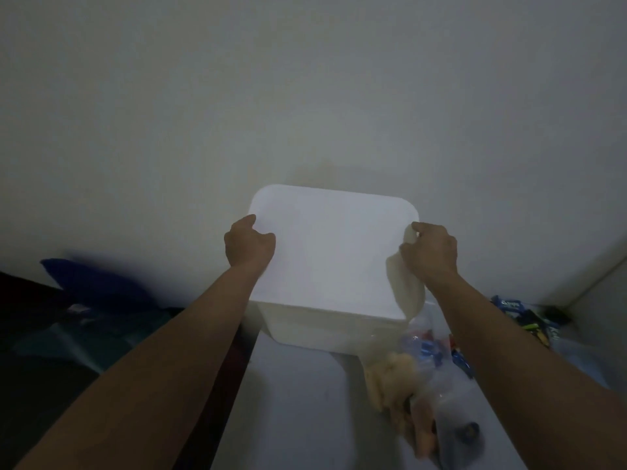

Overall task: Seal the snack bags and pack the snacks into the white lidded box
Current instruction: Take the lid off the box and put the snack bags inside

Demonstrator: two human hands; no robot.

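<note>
A white lidded box [305,329] stands at the far end of a white table [298,401], against the wall. Its flat white lid [332,252] lies on top. My left hand [249,244] grips the lid's left edge with curled fingers. My right hand [429,252] grips the lid's right edge, and the lid's rim bends up beneath it. Clear snack bags [424,347] with pale and colourful contents lie on the table just right of the box, below my right forearm. The box's inside is hidden by the lid.
More snack packets [519,313] in blue and yellow wrappers lie at the right near the wall corner. A dark blue object [88,279] and dark bundles sit low on the left, beside the table. A plain wall fills the upper view.
</note>
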